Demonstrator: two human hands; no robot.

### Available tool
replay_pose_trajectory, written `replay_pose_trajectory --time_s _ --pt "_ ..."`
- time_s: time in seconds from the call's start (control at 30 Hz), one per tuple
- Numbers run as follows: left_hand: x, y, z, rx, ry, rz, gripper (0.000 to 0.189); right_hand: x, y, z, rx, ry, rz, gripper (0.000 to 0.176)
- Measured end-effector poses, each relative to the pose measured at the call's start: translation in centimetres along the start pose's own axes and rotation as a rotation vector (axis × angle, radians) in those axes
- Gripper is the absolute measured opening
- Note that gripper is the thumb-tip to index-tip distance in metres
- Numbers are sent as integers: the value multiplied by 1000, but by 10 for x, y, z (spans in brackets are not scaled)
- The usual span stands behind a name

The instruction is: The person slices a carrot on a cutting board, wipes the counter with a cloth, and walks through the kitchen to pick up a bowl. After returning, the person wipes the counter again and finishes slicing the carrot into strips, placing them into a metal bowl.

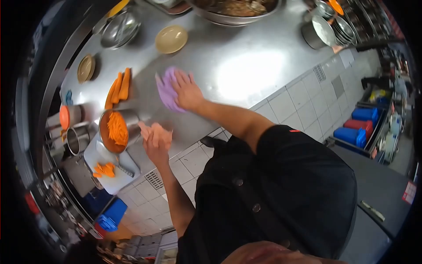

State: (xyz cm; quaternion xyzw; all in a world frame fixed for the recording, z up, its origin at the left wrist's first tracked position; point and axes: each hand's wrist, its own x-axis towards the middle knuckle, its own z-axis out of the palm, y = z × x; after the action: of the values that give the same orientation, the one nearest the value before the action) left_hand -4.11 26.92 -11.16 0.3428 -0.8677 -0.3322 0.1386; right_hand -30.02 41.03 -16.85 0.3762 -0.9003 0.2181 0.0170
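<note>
My right hand [189, 93] presses a purple cloth [166, 91] against the steel worktop [202, 57]; its fingers lie over the cloth, slightly blurred. Closer to the table's front edge, my left hand [155, 147] grips a bunched pink cloth [163, 134]. Beside that hand stands a metal bowl [102, 134] filled with shredded carrot [117, 130]. Several peeled carrots [125, 86] lie on the worktop to the left of the purple cloth. A white cutting board [116, 182] bears carrot pieces [104, 170] and a knife [125, 170].
A beige plate [171, 38] and a small brown bowl [86, 68] rest on the worktop. Steel bowls [119, 31] stand at the far left, and a large pan of food [233, 18] at the back. A metal pot [317, 33] is at the right end.
</note>
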Motion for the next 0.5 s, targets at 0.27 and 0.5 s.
replay_pose_trajectory --time_s 0.27,0.5 --pt "23 23 61 343 -69 -62 58 -227 332 -175 207 422 825 44" --pt "31 23 64 349 -130 -157 64 -325 503 -343 -195 686 1357 53"
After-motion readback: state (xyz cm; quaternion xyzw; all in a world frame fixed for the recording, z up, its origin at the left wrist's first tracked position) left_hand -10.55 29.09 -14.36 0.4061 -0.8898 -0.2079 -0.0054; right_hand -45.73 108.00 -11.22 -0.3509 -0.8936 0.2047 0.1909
